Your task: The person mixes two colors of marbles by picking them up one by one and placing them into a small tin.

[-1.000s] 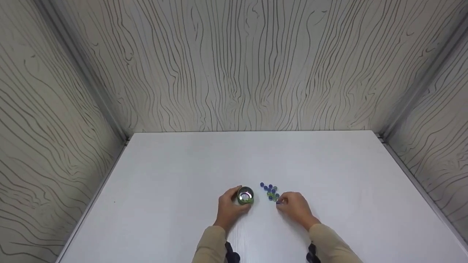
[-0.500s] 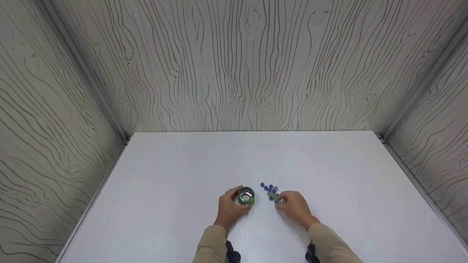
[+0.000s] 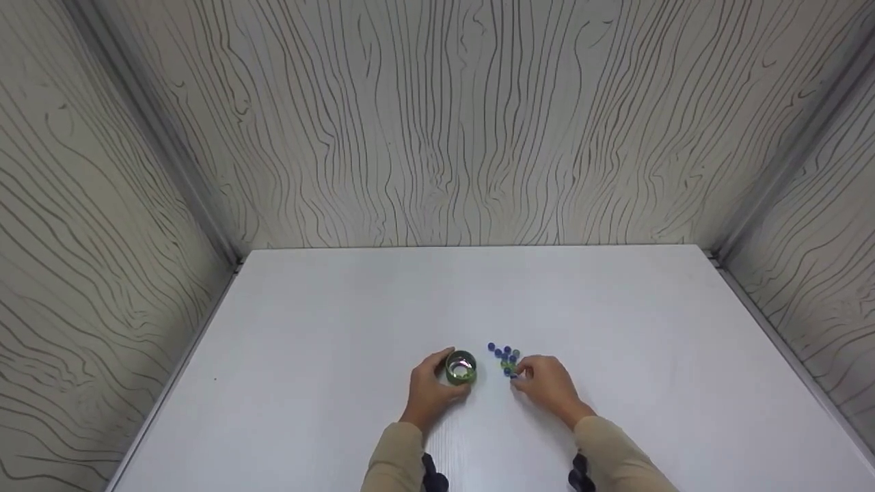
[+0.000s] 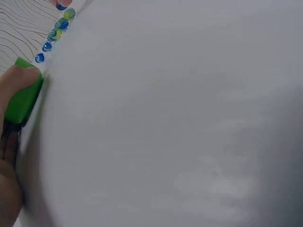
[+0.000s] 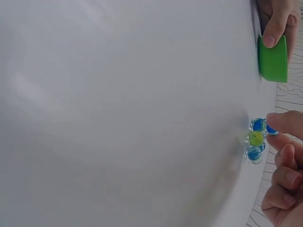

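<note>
A small green cup [image 3: 462, 380] with a shiny inside stands on the white table, and some green shows at its bottom. My left hand [image 3: 429, 393] grips it from the left, thumb on the near side and fingers on the far side. To the cup's right lies a cluster of glass marbles [image 3: 504, 356], blue and yellow-green. My right hand [image 3: 549, 387] is at the near right edge of the cluster. In the right wrist view, its thumb and forefinger pinch a blue marble [image 5: 271, 129] above the table, right beside the other marbles.
The white table [image 3: 328, 321] reaches back to a wall [image 3: 437, 123] with a wood-grain pattern. Similar panels [image 3: 82, 260] stand at both sides. Dark wrist straps [image 3: 435, 475] show below the beige sleeves.
My right hand has shifted slightly left along the cluster, still pinching the blue marble. The left hand and the cup have hardly moved.
</note>
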`<action>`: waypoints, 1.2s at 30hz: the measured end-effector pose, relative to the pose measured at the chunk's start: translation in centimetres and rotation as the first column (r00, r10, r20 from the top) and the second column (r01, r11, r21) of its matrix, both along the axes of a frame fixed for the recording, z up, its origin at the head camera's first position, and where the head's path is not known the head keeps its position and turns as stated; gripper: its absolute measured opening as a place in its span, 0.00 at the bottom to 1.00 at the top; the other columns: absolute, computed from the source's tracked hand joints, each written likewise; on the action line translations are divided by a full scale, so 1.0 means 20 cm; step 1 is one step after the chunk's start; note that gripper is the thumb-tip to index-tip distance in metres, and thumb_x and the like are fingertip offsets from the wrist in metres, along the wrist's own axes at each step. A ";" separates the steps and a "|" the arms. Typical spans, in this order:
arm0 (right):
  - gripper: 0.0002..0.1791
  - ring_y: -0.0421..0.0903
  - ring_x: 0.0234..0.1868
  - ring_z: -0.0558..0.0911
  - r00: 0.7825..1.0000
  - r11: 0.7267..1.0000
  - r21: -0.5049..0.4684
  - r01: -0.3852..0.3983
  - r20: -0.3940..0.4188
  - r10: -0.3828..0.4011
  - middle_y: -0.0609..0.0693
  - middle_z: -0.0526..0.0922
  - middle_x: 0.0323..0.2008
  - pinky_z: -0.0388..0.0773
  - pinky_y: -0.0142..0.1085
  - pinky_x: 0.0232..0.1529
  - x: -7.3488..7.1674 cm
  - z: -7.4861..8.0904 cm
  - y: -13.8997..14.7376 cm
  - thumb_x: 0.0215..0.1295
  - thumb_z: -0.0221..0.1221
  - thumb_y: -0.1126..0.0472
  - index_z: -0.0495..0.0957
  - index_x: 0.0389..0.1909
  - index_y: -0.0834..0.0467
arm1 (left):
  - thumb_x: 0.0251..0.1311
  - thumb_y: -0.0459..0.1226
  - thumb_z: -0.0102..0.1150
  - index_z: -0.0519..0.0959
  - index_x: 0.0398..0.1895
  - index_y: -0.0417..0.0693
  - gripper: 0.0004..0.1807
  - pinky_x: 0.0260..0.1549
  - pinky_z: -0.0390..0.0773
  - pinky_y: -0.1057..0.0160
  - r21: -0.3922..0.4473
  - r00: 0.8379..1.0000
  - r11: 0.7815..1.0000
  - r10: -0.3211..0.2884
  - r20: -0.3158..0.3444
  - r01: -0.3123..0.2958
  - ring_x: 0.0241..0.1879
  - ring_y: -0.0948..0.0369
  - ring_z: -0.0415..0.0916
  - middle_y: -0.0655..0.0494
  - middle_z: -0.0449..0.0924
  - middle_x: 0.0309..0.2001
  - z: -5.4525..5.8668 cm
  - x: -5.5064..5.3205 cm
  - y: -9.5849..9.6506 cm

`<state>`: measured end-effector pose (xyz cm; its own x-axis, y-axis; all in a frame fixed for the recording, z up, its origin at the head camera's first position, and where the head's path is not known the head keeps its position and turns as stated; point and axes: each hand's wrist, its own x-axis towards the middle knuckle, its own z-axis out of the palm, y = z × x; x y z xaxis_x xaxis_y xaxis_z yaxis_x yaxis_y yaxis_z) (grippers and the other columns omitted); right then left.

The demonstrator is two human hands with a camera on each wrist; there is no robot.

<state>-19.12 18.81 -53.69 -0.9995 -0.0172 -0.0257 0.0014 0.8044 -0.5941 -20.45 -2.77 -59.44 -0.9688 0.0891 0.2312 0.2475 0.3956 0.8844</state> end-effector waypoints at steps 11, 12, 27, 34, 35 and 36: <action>0.07 0.40 0.28 0.73 0.999 0.999 0.018 -0.028 -0.043 0.028 0.48 0.82 0.26 0.71 0.30 0.29 0.00 0.03 -0.04 0.51 0.68 0.64 0.85 0.32 0.60 | 0.39 0.39 0.77 0.75 0.59 0.40 0.38 0.64 0.75 0.52 0.017 1.000 1.000 -0.003 0.003 0.003 0.60 0.48 0.77 0.45 0.80 0.56 0.01 0.01 -0.01; 0.07 0.40 0.29 0.73 0.999 0.999 0.019 -0.026 -0.043 0.027 0.48 0.83 0.27 0.72 0.30 0.29 0.00 0.03 -0.04 0.51 0.68 0.64 0.85 0.32 0.60 | 0.39 0.39 0.77 0.75 0.58 0.41 0.38 0.65 0.75 0.52 0.018 1.000 1.000 0.001 0.011 -0.001 0.60 0.49 0.77 0.45 0.80 0.56 0.01 0.01 0.00; 0.05 0.39 0.30 0.74 0.997 0.999 0.024 -0.047 -0.061 0.049 0.47 0.82 0.27 0.73 0.31 0.32 0.00 0.04 -0.11 0.52 0.69 0.63 0.85 0.30 0.56 | 0.42 0.40 0.76 0.76 0.59 0.44 0.36 0.66 0.73 0.52 0.026 0.999 1.000 0.010 0.049 -0.011 0.61 0.51 0.76 0.48 0.80 0.57 -0.02 0.01 0.01; 0.05 0.39 0.26 0.69 0.994 0.997 0.006 -0.080 -0.080 0.080 0.47 0.79 0.22 0.66 0.27 0.26 -0.02 0.06 -0.14 0.52 0.69 0.63 0.85 0.30 0.58 | 0.42 0.39 0.75 0.76 0.58 0.44 0.35 0.65 0.75 0.52 0.009 0.999 1.000 0.014 0.043 -0.015 0.60 0.52 0.77 0.49 0.81 0.57 0.00 0.00 0.00; 0.05 0.38 0.25 0.69 0.992 0.996 0.005 -0.088 -0.092 0.088 0.47 0.78 0.22 0.65 0.26 0.25 -0.02 0.06 -0.15 0.52 0.69 0.63 0.85 0.30 0.58 | 0.42 0.39 0.75 0.76 0.58 0.44 0.35 0.65 0.75 0.52 0.011 0.999 1.000 0.016 0.041 -0.016 0.60 0.52 0.77 0.49 0.81 0.56 0.00 0.00 0.00; 0.05 0.38 0.25 0.68 0.990 0.996 0.004 -0.095 -0.104 0.094 0.47 0.77 0.21 0.64 0.26 0.24 -0.02 0.06 -0.15 0.52 0.69 0.63 0.85 0.30 0.58 | 0.42 0.39 0.75 0.76 0.58 0.44 0.35 0.65 0.75 0.52 0.016 0.999 1.000 0.017 0.041 -0.018 0.60 0.52 0.77 0.49 0.81 0.56 0.01 0.00 0.00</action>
